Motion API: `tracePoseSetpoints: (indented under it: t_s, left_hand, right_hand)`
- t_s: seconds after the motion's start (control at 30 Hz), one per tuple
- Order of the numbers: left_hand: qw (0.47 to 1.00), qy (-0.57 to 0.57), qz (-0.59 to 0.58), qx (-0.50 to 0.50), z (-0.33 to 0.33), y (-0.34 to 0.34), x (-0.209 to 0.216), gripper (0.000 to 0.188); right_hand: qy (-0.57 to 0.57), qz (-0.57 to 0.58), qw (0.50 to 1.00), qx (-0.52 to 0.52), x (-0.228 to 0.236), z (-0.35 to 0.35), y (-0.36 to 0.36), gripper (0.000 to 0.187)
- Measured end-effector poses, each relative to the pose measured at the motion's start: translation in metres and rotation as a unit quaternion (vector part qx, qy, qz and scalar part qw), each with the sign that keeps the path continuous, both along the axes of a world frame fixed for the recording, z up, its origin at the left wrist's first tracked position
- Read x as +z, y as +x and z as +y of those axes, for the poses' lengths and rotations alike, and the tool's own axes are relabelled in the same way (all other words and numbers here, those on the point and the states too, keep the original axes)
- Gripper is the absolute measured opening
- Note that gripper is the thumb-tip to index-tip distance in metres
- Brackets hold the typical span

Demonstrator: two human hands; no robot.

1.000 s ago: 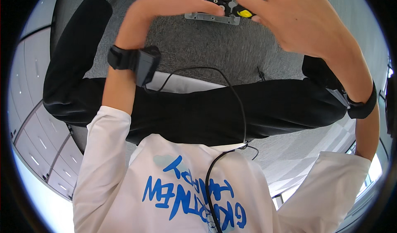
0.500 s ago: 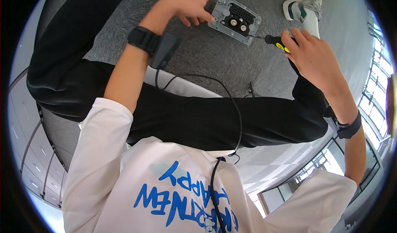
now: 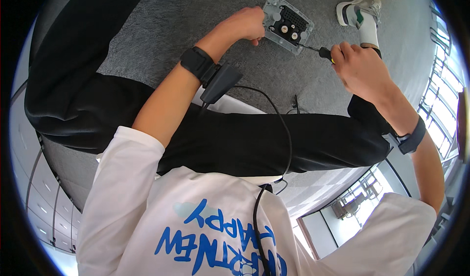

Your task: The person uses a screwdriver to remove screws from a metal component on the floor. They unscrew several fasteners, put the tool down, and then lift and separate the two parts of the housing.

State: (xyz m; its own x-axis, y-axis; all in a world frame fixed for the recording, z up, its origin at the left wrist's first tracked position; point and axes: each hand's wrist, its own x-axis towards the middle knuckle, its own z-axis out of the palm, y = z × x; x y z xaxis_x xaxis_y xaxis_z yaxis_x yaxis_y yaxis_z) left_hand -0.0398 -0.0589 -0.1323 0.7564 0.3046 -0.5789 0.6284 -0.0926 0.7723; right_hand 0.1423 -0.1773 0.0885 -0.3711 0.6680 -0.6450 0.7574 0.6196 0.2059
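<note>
A grey metal housing with a black inner block and two round silver-coloured studs lies on the carpet in front of me. At its left edge my left hand has its fingers curled and closed against the rim; the fingertips are partly hidden. On the other side, my right hand is closed around the black and yellow handle of a screwdriver. The thin shaft points left, with its tip at the housing's lower right part. Whether the tip sits in a screw is too small to tell.
My black-trousered legs frame the grey carpet. A black cable runs from the device on my left wrist across my leg. Another person's shoe is at the upper right. Pale cabinets stand at the left.
My left hand has moved right and its spread fingers have curled in at the housing's edge. The housing sits slightly farther right in view. The screwdriver stays pointed at its lower right part.
</note>
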Motion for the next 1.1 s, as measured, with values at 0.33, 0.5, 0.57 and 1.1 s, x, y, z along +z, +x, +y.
tracePoseSetpoints:
  t_s: [0.33,0.5,0.57,1.1]
  left_hand:
    - [0.997,0.034,-0.008,0.063,-0.02,0.002,-0.003,0.044]
    - [0.997,0.019,-0.025,0.077,-0.023,0.002,0.0,0.055]
    - [0.996,0.015,-0.026,0.08,-0.023,0.001,0.0,0.053]
    - [0.798,-0.453,-0.103,0.384,-0.067,0.0,-0.018,0.033]
  right_hand:
    - [0.015,0.023,0.989,-0.148,-0.003,-0.006,-0.012,0.018]
    - [0.001,0.012,0.973,-0.229,-0.002,0.001,-0.011,0.017]
    - [-0.014,0.0,0.964,-0.266,0.0,0.004,-0.014,0.018]
    - [0.061,-0.092,0.993,0.044,-0.014,-0.001,-0.026,0.008]
